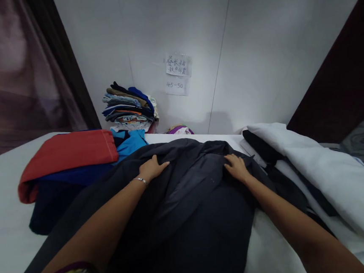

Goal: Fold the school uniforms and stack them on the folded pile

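Note:
A large dark jacket [202, 219] lies spread and rumpled in front of me, its smoother grey lining showing near the upper middle. On its upper left part rests my left hand [152, 169], thumb and a finger apart; its other fingers are largely hidden. A silver bracelet [141, 181] circles that wrist. My right hand [236, 168] touches the upper right of the jacket, beside the lining, with its fingers spread over the cloth.
Folded red cloth [75, 152] lies over blue and dark garments at left. White cloth [317, 158] and dark clothes are heaped at right. A folded clothes stack [128, 105] stands by the wall, below left of paper notes [177, 66]. A curtain [20, 70] hangs at left.

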`<control>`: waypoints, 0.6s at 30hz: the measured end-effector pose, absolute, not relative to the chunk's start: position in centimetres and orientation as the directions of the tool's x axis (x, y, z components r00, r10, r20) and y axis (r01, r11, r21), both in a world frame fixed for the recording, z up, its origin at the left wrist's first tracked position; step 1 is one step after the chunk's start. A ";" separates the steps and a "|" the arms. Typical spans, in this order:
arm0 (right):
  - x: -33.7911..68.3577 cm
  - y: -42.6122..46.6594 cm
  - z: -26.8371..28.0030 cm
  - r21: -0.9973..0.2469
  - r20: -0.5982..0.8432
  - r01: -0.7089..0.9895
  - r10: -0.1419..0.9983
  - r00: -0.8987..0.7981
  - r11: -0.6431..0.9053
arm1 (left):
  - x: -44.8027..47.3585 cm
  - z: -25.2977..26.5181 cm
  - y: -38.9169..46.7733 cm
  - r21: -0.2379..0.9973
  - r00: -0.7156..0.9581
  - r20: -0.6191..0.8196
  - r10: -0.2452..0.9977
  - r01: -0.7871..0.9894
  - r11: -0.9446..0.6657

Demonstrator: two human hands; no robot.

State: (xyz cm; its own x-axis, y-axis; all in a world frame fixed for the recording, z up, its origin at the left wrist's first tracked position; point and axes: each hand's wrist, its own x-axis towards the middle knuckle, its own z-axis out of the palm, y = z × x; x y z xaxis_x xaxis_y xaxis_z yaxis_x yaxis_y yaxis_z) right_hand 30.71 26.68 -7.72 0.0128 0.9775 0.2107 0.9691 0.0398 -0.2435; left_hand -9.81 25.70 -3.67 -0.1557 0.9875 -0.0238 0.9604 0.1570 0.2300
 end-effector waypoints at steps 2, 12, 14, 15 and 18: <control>28.8 24.4 -8.4 -0.377 0.237 0.890 0.956 -0.175 0.256 | -9.4 -3.9 26.8 0.366 -0.195 -0.093 0.976 0.905 0.216; 23.4 16.2 -11.4 -0.332 0.044 0.839 0.896 -0.442 0.430 | -8.7 -4.6 31.7 0.587 -0.141 -0.184 0.973 0.778 0.224; 23.5 16.3 -11.2 -0.334 0.048 0.842 0.900 -0.434 0.424 | -8.6 -4.3 32.2 0.608 -0.151 -0.188 0.971 0.758 0.235; 23.5 16.3 -11.1 -0.338 0.051 0.841 0.901 -0.431 0.422 | -8.5 -4.2 32.5 0.611 -0.151 -0.190 0.970 0.755 0.237; 23.4 16.2 -11.1 -0.353 0.062 0.839 0.905 -0.420 0.413 | -7.9 -4.4 33.2 0.589 -0.137 -0.179 0.974 0.778 0.217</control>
